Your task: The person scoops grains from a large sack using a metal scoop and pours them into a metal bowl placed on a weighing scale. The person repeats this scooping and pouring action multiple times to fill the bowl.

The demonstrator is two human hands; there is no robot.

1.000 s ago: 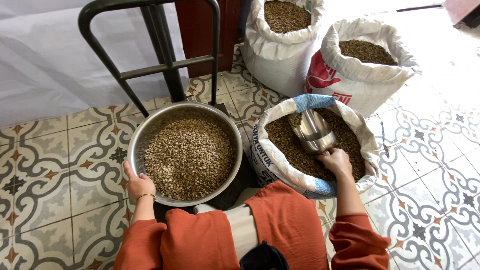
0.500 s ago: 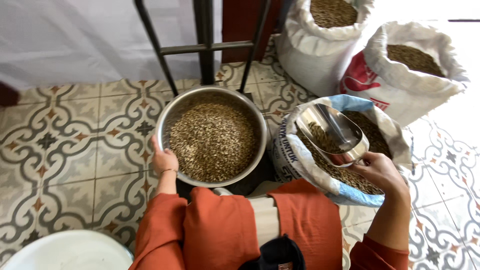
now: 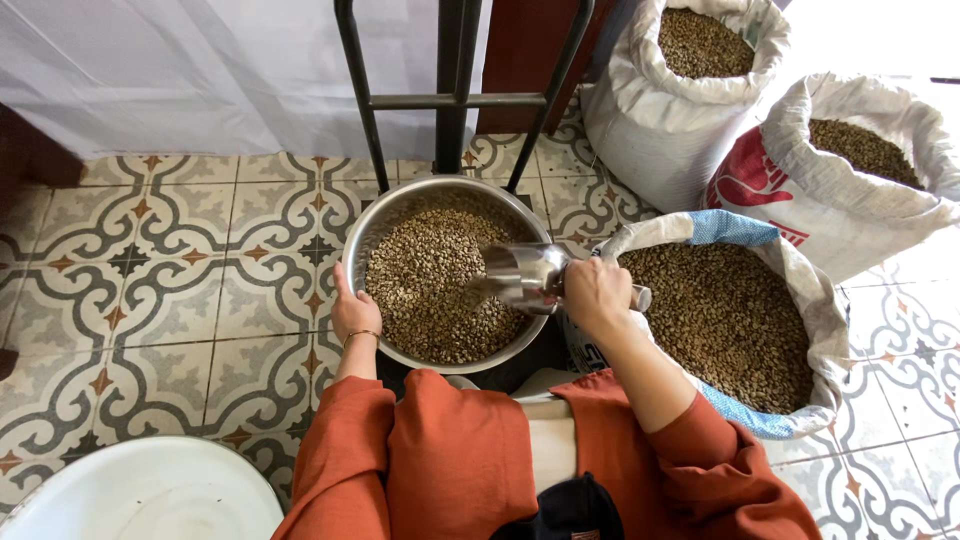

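— Tipping over the steel bowl (image 3: 362, 238), is that a scoop?
— Yes, a metal scoop (image 3: 522, 275), held level over the beans in the bowl, its mouth facing left. The right hand (image 3: 596, 293) has its fingers curled tight around the handle.
— And the left hand (image 3: 352, 312)?
— Fingers pressed together, resting on the bowl's near-left rim.
— Where do the sacks sit?
— An open sack of beans (image 3: 728, 318) stands just right of the bowl; two more sacks (image 3: 690, 90) stand farther right.

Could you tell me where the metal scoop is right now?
In the head view, the metal scoop is in the right hand, tipped over the steel bowl, left of the nearest open sack.
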